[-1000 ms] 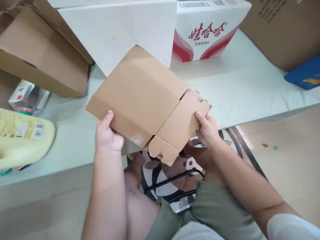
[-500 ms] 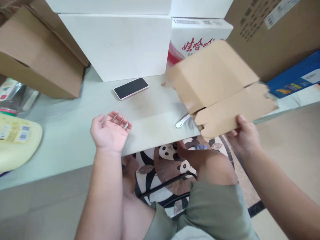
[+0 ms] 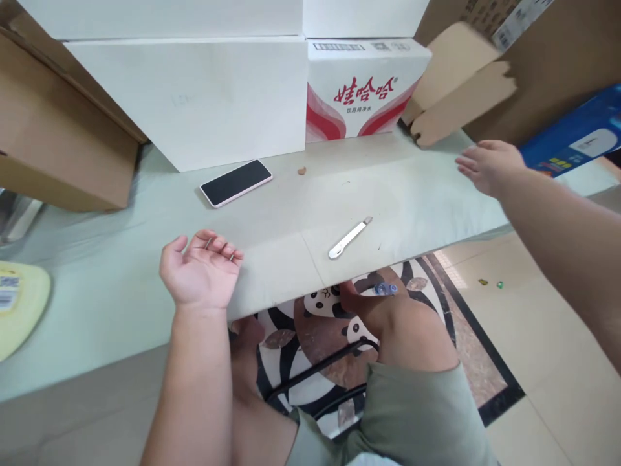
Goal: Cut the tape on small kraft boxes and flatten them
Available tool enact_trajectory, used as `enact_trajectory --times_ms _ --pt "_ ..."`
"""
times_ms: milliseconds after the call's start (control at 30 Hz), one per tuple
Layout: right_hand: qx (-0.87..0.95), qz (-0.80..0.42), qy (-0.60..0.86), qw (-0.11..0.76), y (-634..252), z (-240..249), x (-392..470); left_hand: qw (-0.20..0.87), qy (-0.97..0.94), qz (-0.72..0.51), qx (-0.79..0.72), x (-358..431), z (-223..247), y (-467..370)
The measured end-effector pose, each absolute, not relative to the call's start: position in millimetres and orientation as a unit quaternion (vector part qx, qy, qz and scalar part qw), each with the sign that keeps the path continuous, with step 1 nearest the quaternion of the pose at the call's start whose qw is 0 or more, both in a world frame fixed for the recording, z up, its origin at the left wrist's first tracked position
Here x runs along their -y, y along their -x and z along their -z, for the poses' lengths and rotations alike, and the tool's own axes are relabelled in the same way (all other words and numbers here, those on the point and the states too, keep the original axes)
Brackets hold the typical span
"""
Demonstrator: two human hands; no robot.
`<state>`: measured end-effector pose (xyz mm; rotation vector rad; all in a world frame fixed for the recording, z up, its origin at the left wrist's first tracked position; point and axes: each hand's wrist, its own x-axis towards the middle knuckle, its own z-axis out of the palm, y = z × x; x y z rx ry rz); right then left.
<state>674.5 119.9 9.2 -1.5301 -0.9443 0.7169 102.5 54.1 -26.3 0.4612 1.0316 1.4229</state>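
Observation:
My left hand (image 3: 201, 268) rests palm up at the front of the table, fingers loosely curled apart and nothing in it. Over the right part of the table, my right hand (image 3: 490, 167) is stretched forward with its fingers extended, holding nothing. Just beyond it, a brown cardboard piece (image 3: 460, 103) with torn edges stands tilted beside the white carton, apart from the fingers and slightly blurred. A white utility knife (image 3: 350, 238) lies on the table between my hands, its blade end pointing away to the right. Farther left is a phone (image 3: 236, 184) with a dark screen.
White boxes (image 3: 194, 97) and a white carton with red lettering (image 3: 363, 90) line the back. A brown box (image 3: 63, 129) and a yellow container (image 3: 22, 307) stand left; a blue box (image 3: 577, 136) is at right. A small brown scrap (image 3: 301, 171) lies on the table (image 3: 272, 239).
My right hand has moved forward and let go of the cardboard piece, which now stands at the back right. The utility knife is fully uncovered. My left hand keeps its pose.

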Motion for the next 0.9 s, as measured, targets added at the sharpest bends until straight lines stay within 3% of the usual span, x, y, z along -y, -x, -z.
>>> enact_trajectory --times_ms 233,467,633,733,900 --pt "0.319 -0.314 0.755 0.478 -605 28 -118 0.622 -0.219 -0.621 -0.424 -52 24 -93" --pt "0.460 -0.345 0.736 0.356 -490 1 -107 0.625 -0.104 -0.665 -0.395 -35 6 -80" --pt "0.642 -0.337 0.649 0.230 -362 -15 -129 0.604 -0.031 -0.711 -0.359 -21 -7 -54" --pt "0.783 -0.261 0.540 0.164 -271 -24 -141 0.598 -0.010 -0.724 -0.343 -15 -8 -40" --pt "0.906 -0.136 0.378 0.133 -121 -64 -150 0.599 -0.012 -0.734 -0.321 -11 -8 -27"
